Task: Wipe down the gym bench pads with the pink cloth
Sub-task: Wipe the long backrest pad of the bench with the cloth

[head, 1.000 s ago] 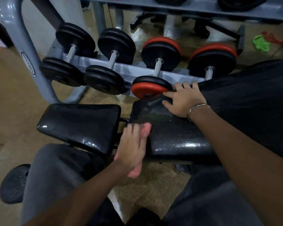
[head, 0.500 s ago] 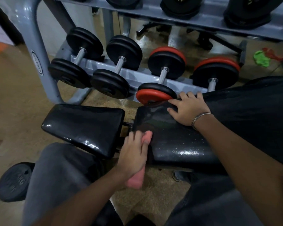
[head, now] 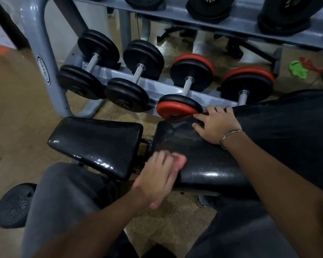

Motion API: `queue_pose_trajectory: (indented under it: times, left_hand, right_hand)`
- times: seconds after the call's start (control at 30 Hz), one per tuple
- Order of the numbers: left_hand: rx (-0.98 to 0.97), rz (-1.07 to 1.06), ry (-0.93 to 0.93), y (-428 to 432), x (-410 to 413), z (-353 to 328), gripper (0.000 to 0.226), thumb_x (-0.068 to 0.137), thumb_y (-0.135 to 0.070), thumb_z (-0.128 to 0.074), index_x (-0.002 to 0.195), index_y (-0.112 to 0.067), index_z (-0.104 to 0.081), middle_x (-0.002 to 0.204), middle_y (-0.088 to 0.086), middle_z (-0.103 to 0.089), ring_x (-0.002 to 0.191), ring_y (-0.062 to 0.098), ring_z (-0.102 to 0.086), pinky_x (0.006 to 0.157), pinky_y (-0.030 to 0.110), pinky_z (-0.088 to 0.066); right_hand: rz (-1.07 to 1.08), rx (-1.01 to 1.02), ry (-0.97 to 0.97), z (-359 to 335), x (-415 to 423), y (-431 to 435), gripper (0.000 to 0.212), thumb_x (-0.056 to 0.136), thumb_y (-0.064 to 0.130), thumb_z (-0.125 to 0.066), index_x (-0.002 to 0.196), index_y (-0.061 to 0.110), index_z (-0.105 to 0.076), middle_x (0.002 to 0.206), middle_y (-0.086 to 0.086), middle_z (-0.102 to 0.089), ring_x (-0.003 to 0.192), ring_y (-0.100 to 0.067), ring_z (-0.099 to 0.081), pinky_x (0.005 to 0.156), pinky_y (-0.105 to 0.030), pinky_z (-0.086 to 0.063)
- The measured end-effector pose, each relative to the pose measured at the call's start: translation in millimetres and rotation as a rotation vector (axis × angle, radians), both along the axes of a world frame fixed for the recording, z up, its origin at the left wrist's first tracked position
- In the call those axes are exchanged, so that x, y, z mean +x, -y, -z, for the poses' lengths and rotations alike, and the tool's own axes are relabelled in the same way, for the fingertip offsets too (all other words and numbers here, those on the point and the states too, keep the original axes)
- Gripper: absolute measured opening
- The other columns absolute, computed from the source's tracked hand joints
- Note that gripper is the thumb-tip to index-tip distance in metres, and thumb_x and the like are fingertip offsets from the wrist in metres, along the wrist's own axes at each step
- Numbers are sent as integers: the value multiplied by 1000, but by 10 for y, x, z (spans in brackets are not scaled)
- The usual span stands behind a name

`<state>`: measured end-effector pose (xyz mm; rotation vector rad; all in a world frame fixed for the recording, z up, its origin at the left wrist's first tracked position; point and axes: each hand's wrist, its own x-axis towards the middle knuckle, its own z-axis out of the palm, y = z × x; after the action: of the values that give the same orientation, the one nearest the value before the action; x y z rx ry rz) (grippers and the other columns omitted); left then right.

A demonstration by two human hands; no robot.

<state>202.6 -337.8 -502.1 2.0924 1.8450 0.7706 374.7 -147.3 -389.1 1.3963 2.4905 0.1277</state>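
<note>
Speckled tan gym flooring point(head: 17, 127) runs under a grey dumbbell rack point(head: 43, 58) loaded with black and red-edged dumbbells point(head: 183, 90). I note two black bench pads: a small seat pad point(head: 93, 144) at left and a long back pad point(head: 209, 159) at right, separated by a narrow gap. My left hand point(head: 157, 179), blurred, lies palm-down on the pink cloth point(head: 179, 161), pressing it against the near left corner of the long back pad; cloth shows beyond the fingertips and below the palm. My right hand point(head: 216, 125), fingers spread flat and holding nothing, braces on that pad's far edge. One weight plate point(head: 13, 205) lies on the floor.
</note>
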Motion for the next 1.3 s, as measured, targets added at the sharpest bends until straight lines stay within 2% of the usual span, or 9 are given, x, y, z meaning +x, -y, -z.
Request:
queue_pose_trajectory:
  times: [0.1, 0.23, 0.43, 0.57, 0.73, 0.9, 1.07, 1.23, 1.3]
  left_hand:
    - [48, 185, -38, 86, -247, 111, 28, 109, -33, -43, 122, -11, -56, 121, 7, -54, 106, 26, -54, 92, 48, -49]
    - [-133, -326, 144, -274, -78, -87, 27, 112, -45, -35, 117, -25, -51, 112, -3, -49, 100, 18, -49, 94, 45, -48]
    - [-5, 236, -117, 171, -264, 11, 36, 111, -39, -37, 133, -16, -53, 127, 3, -52, 112, 20, -52, 99, 42, -49]
    - [-61, -132, -72, -321, -191, -104, 29, 113, -42, -31, 126, -25, -51, 115, -4, -49, 98, 15, -46, 92, 41, -49]
    - [53, 212, -100, 139, -25, -78, 34, 110, -34, -39, 122, -9, -59, 119, 6, -54, 103, 26, -52, 92, 47, -48]
    - [-37, -196, 109, -269, 182, -266, 16, 111, -34, -45, 109, -21, -54, 105, -2, -50, 95, 21, -52, 88, 46, -47]
    - [148, 210, -72, 137, 105, -117, 34, 105, -28, -46, 111, -1, -65, 113, 12, -59, 97, 30, -56, 89, 47, -49]
    - [-6, -172, 93, -242, 281, -276, 16, 110, -32, -47, 110, -18, -55, 105, -2, -49, 94, 21, -50, 84, 46, -47]
    - [47, -42, 49, -106, 350, -279, 23, 108, -31, -44, 114, -14, -58, 109, 1, -52, 98, 22, -51, 86, 45, -47]
  right_hand:
    - [0, -25, -5, -35, 1, 18, 60, 102, 64, -25, 155, 39, -43, 152, -9, -46, 138, -34, -42, 116, -56, -26]
    - [15, -112, -66, -162, 12, -43, 54, 102, 61, -37, 150, 39, -49, 150, -6, -49, 136, -31, -45, 114, -49, -29]
    - [93, -73, -124, -515, 322, -126, 36, 101, 50, -49, 127, 33, -67, 132, -7, -62, 125, -33, -53, 106, -49, -36]
    - [174, 73, 46, -659, 646, -220, 45, 101, 56, -41, 135, 35, -61, 143, -9, -54, 132, -35, -46, 110, -57, -33]
    - [162, 44, 46, -625, 822, -229, 54, 102, 64, -29, 143, 39, -53, 149, -9, -51, 132, -36, -48, 113, -58, -30]
    - [150, 64, 51, -581, 842, -238, 55, 102, 63, -26, 144, 39, -52, 151, -11, -49, 133, -37, -46, 114, -60, -27]
    - [137, 88, 49, -551, 841, -210, 55, 103, 62, -26, 144, 37, -53, 149, -13, -50, 131, -38, -47, 113, -58, -28]
    - [122, 123, 50, -530, 844, -210, 55, 103, 59, -27, 142, 35, -56, 145, -15, -52, 127, -38, -49, 111, -57, -29]
    - [119, 134, 44, -515, 840, -198, 54, 103, 58, -28, 141, 34, -57, 144, -15, -53, 125, -38, -50, 111, -56, -30]
